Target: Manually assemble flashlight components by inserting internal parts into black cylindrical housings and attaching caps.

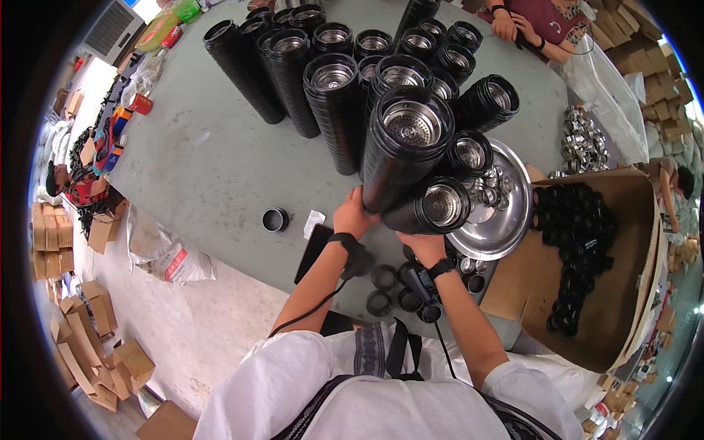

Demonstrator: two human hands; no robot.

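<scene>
So from my end I've got both hands on the ribbed black columns: left hand (353, 215) at the base of the tall column (396, 172), right hand (424, 246) against the lower end of the shorter column (442, 203). Fingers are mostly hidden, so I can't tell how far they're closed. Both columns are over the tabletop (213, 161), just left of the steel tray (522, 198). Forearms reach forward, wrists close together. White sack (165, 248) has red-patched print, too small to read.
</scene>
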